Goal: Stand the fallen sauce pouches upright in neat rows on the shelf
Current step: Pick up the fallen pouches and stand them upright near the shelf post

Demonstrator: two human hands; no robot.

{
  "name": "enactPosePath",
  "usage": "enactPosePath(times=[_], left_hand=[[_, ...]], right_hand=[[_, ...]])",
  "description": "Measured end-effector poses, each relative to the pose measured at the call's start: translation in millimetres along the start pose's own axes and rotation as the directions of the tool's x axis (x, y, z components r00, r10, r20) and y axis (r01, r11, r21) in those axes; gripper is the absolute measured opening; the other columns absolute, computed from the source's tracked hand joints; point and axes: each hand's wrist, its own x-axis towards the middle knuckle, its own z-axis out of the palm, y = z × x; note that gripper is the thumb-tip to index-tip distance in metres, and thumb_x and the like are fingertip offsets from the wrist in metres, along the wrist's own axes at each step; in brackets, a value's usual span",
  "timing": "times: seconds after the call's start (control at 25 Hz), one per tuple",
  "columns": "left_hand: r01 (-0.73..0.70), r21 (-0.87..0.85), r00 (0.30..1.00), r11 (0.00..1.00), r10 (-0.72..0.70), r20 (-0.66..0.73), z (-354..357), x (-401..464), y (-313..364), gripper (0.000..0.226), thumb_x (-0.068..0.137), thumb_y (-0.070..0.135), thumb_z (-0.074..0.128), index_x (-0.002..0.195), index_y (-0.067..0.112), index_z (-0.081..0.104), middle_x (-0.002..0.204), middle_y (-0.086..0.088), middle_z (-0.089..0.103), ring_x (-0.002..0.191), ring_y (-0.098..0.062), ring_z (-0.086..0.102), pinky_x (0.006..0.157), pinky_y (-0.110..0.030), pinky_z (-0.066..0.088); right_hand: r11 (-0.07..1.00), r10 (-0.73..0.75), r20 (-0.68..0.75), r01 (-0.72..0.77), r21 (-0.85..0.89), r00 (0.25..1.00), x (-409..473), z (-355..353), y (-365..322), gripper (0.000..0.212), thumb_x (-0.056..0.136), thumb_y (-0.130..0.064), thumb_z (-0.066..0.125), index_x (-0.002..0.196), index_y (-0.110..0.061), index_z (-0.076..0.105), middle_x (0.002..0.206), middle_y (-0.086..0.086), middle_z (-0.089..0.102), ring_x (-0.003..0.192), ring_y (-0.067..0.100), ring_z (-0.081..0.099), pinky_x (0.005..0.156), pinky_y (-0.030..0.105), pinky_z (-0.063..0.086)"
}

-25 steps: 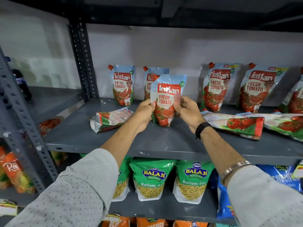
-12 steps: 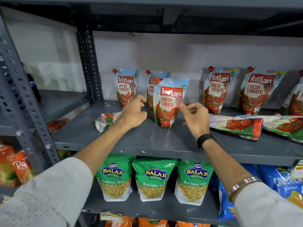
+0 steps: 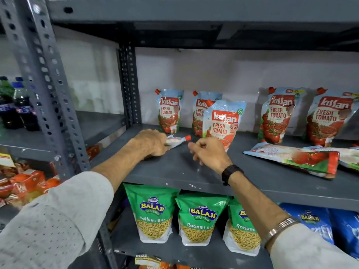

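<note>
The left hand (image 3: 150, 142) is closed over a fallen sauce pouch (image 3: 177, 140) lying flat near the left end of the shelf (image 3: 194, 171), its red cap pointing right. The right hand (image 3: 208, 153) hovers just beside that cap, fingers loosely curled and holding nothing, in front of an upright pouch (image 3: 224, 121). More pouches stand along the back edge, and another fallen pouch (image 3: 295, 158) lies toward the right end.

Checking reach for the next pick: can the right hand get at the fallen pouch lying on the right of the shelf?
Probably yes. The right hand is empty, and bare shelf lies between it and the fallen pouch; nothing stands in the way.
</note>
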Motion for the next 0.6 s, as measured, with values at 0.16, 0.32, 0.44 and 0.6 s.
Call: enactPosePath(times=[0.16,0.32,0.44,0.6], left_hand=[[0.133,-0.928,0.991,0.347,-0.060,0.119,0.8,15.6,-51.9,0.033,0.098,0.017,0.054,0.128,0.004,0.060,0.101,-0.013,0.077,0.087,-0.026,0.075,0.071,-0.035,0.058],[0.064,-0.892,0.969,-0.447,0.243,-0.052,14.9,12.9,-69.0,0.039,0.099,0.020,0.056,0.134,0.002,0.059,0.127,-0.016,0.071,0.112,-0.028,0.071,0.087,-0.043,0.061],[0.003,-0.890,0.952,-0.455,0.275,-0.138,22.3,16.2,-67.5,0.041,0.101,0.027,0.054,0.138,0.009,0.057,0.133,-0.013,0.068,0.123,-0.027,0.065,0.100,-0.043,0.053],[-0.136,-0.991,0.958,0.014,0.258,-0.128,25.6,24.4,-77.7,0.047,0.085,0.018,0.077,0.130,0.021,0.063,0.118,0.004,0.076,0.111,-0.012,0.070,0.092,-0.030,0.056]], right_hand=[[0.989,0.142,0.132,-0.145,0.020,0.981,8.0,24.7,-1.6,0.034,0.092,-0.038,0.067,0.085,-0.006,0.074,0.082,0.009,0.077,0.054,0.008,0.060,0.045,0.018,0.045],[0.748,0.126,0.379,-0.339,0.570,0.917,24.0,51.0,-30.2,0.048,0.096,-0.043,0.060,0.126,-0.005,0.065,0.125,0.014,0.071,0.109,0.022,0.068,0.096,0.038,0.055],[0.540,0.015,0.447,-0.383,0.749,0.894,38.5,60.8,-42.8,0.042,0.099,-0.026,0.060,0.138,-0.009,0.057,0.136,0.014,0.066,0.128,0.030,0.060,0.109,0.052,0.047],[0.762,0.131,0.160,-0.203,0.614,0.978,51.8,74.0,-42.1,0.032,0.095,-0.007,0.065,0.127,-0.007,0.065,0.123,0.012,0.073,0.116,0.030,0.068,0.101,0.050,0.054]])
